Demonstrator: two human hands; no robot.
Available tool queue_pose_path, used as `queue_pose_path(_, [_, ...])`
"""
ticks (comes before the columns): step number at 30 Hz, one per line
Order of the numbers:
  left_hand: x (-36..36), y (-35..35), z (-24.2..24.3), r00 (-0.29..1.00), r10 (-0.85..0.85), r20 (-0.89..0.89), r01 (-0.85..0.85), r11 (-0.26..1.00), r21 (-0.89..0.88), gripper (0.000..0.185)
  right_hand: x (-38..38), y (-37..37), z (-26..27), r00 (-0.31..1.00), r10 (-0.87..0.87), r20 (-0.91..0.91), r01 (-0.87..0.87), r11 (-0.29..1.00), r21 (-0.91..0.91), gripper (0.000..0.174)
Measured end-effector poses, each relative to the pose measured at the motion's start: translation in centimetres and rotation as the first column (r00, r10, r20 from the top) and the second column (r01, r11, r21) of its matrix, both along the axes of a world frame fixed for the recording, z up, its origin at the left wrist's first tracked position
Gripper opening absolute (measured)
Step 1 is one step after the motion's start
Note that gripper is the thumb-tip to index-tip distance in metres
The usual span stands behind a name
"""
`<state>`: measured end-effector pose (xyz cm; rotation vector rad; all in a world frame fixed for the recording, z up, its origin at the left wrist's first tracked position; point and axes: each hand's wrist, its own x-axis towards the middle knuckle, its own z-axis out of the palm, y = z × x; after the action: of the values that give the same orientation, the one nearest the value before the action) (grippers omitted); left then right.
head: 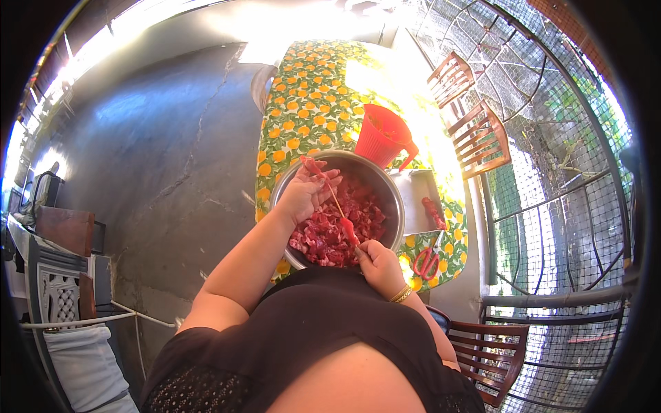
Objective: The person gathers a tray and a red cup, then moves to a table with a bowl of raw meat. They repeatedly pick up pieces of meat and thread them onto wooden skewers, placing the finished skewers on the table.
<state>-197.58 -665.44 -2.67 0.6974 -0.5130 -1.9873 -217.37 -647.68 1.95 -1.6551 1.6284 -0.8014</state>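
Note:
A large metal bowl (396, 217) in front of me holds many pieces of raw red meat (323, 237). Over its left side is my left hand (310, 191), palm up with fingers partly curled, holding a thin wooden skewer (335, 199). A strip of meat (311, 164) lies at the skewer's upper end, by the fingertips. Another piece of meat (349, 231) is at the lower end, pinched between the thumb and fingers of my right hand (379, 263) at the bowl's near right edge. To the right, a metal tray (413, 193) carries a strip of threaded meat (434, 213).
Red-handled scissors (426, 263) lie on the orange-patterned tablecloth (304, 103), right of my right hand. A red plastic pitcher (384, 137) touches or nearly touches the bowl's far side. Wooden chairs (480, 139) stand along the right, another (490, 356) at the lower right.

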Motion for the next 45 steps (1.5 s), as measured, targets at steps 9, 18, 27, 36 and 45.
queue_pose_path(9, [-0.7,-0.1,0.3,0.999,-0.029,0.042,0.029,1.000,-0.011,0.015,0.0,-0.1,-0.1,1.000,-0.011,0.019,0.011,1.000,-0.015,0.019])
queue_pose_path(18, [-2.6,0.2,-0.4,0.991,0.093,0.098,-0.085,0.993,-0.083,0.020,0.1,-0.1,-1.8,0.962,-0.131,0.238,0.101,0.986,0.134,0.020])
queue_pose_path(27, [-2.9,0.0,0.8,0.992,0.124,0.031,-0.127,0.977,0.168,0.019,0.1,-0.1,-1.1,0.996,-0.058,0.068,0.059,0.998,-0.014,0.018])
queue_pose_path(36, [-0.8,-0.6,2.7,0.964,-0.129,0.230,0.128,0.992,0.019,0.023,-0.4,0.2,-0.6,0.999,-0.031,-0.017,0.029,0.996,-0.083,0.017])
queue_pose_path(45, [-1.8,1.0,3.5,0.985,-0.024,0.169,0.018,0.999,0.035,0.025,0.1,0.1,-1.2,0.998,-0.044,0.042,0.045,0.998,-0.032,0.016])
